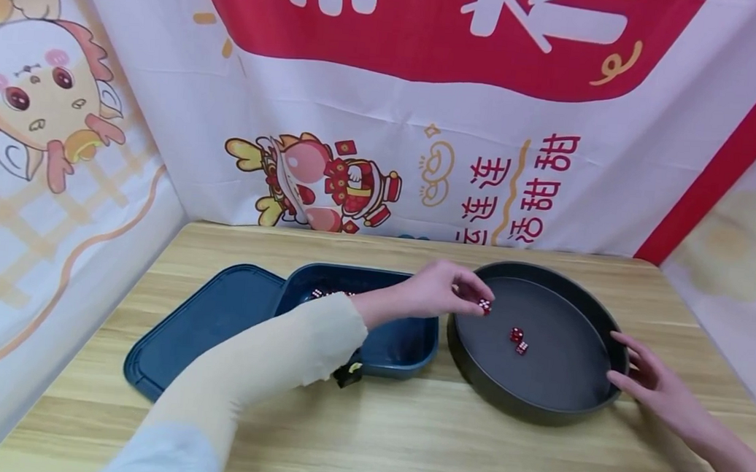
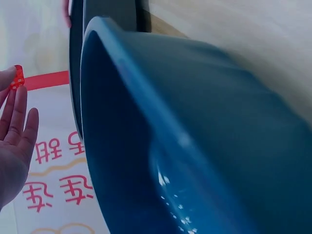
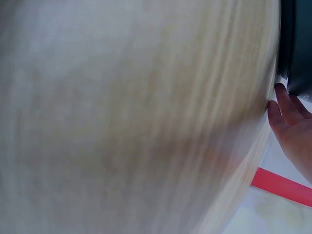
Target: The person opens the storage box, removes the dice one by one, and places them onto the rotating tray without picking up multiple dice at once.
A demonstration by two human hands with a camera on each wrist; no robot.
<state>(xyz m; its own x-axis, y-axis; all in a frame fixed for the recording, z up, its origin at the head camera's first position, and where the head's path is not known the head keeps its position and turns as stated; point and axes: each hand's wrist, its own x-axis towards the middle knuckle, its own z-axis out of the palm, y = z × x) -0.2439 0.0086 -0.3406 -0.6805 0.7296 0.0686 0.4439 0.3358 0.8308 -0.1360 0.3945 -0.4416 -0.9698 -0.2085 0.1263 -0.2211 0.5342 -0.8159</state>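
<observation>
In the head view my left hand (image 1: 443,292) pinches a red die (image 1: 485,306) with white dots between thumb and fingertips. It holds the die above the left side of a round dark grey pan (image 1: 541,350). Two more red dice (image 1: 518,340) lie together on the pan's floor. My right hand (image 1: 653,387) rests its extended fingertips against the pan's right rim. The left wrist view shows the pinched die (image 2: 18,77) beside a blue container wall (image 2: 195,87). In the right wrist view, fingers (image 3: 288,112) touch the pan's side (image 3: 300,58).
A dark blue rectangular container (image 1: 403,347) stands left of the pan under my left forearm, with several dice (image 1: 317,294) inside. Its black latch (image 1: 347,371) hangs at the front. A blue lid (image 1: 213,327) lies to the left on the wooden table (image 1: 403,442). Printed cloth (image 1: 374,104) hangs behind.
</observation>
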